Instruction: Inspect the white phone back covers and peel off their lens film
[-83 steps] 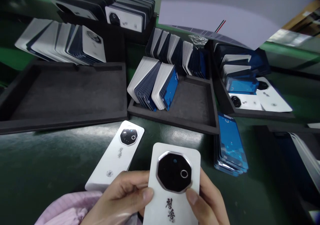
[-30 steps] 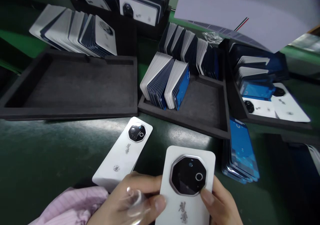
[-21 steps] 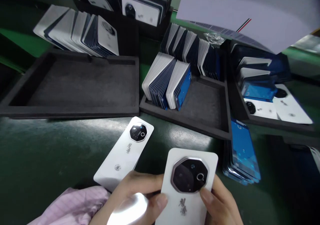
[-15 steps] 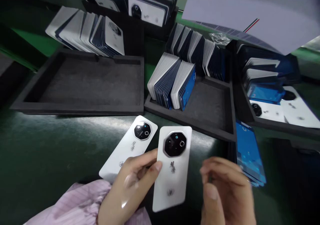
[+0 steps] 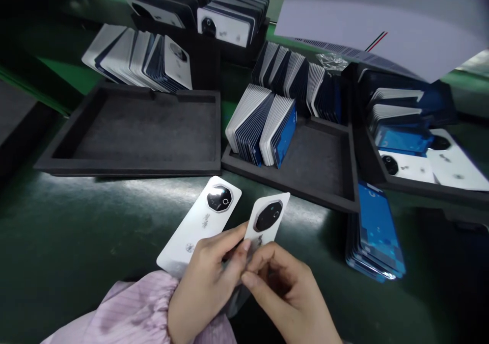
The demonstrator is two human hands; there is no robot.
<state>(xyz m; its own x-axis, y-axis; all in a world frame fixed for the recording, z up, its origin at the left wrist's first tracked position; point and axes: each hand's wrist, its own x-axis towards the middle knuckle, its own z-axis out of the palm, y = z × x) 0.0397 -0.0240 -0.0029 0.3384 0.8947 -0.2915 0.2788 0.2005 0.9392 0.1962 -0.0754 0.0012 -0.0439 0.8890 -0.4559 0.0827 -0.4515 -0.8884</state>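
My left hand [image 5: 204,288] grips a white phone back cover [image 5: 265,221] with a black octagonal camera window, tilted away from me above the dark table. My right hand [image 5: 288,293] pinches at the cover's lower part, fingers closed on its surface or on a film there; which one I cannot make out. A second white back cover [image 5: 200,227] lies flat on the table just left of the held one, partly under my left hand.
A black foam tray [image 5: 133,168] sits at the left with covers leaning at its back. A middle tray [image 5: 324,196] holds rows of upright covers [image 5: 263,130]. A right tray [image 5: 420,186] and a stack of blue-filmed pieces [image 5: 376,234] lie right. A white sheet [image 5: 382,12] hangs above.
The held cover went from close and upright in both hands to lower and tilted away. My right hand let go briefly, then came back to pinch its lower part.
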